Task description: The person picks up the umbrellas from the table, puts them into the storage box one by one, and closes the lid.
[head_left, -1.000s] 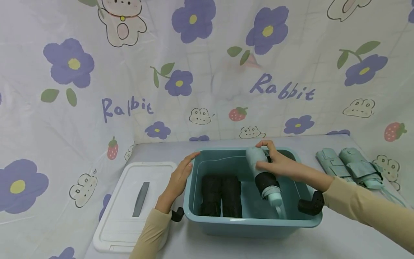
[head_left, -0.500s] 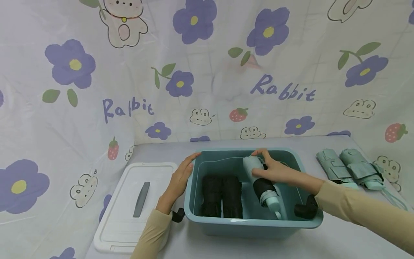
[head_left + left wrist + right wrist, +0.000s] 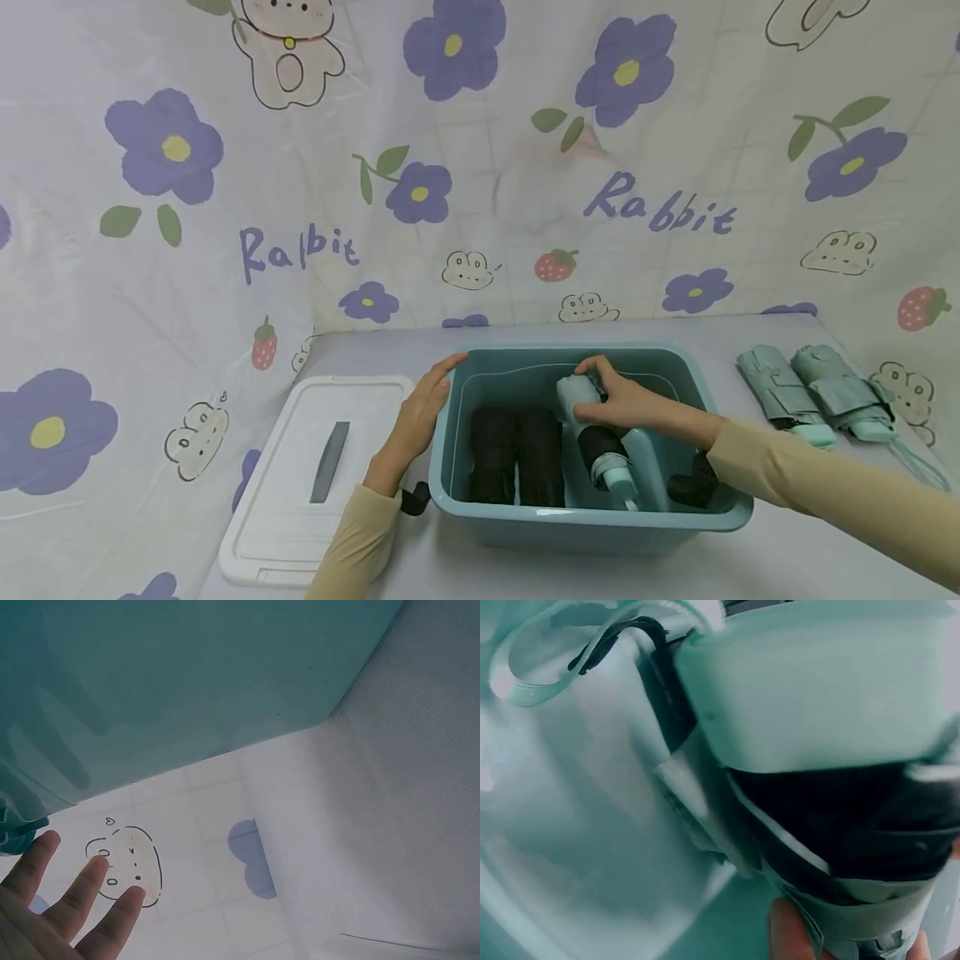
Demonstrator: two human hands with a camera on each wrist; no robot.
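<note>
A mint-green folded umbrella (image 3: 576,393) with a dark band is held in my right hand (image 3: 628,403), thumb on the near side and fingers over the far side. It slants inside the teal storage bin (image 3: 592,537), handle toward the near wall. In the right wrist view, the umbrella's pale green handle (image 3: 817,690) and loop strap (image 3: 525,694) loom close. Two black rolled bundles (image 3: 493,454), apparently folded umbrellas, lie side by side in the bin's left half. My left hand (image 3: 416,415) rests against the bin's left rim, fingers extended; the left wrist view shows those fingers (image 3: 86,889) spread beside the bin's outer wall.
Right of the bin, two more green folded umbrellas (image 3: 776,387) lie on the table. A white lid (image 3: 277,483) with a grey handle lies flat at the left. A rabbit-and-flower patterned sheet (image 3: 510,208) hangs behind the table.
My right hand has lowered the green umbrella deeper into the bin and moved it left, toward the black bundles. My left hand stays on the rim.
</note>
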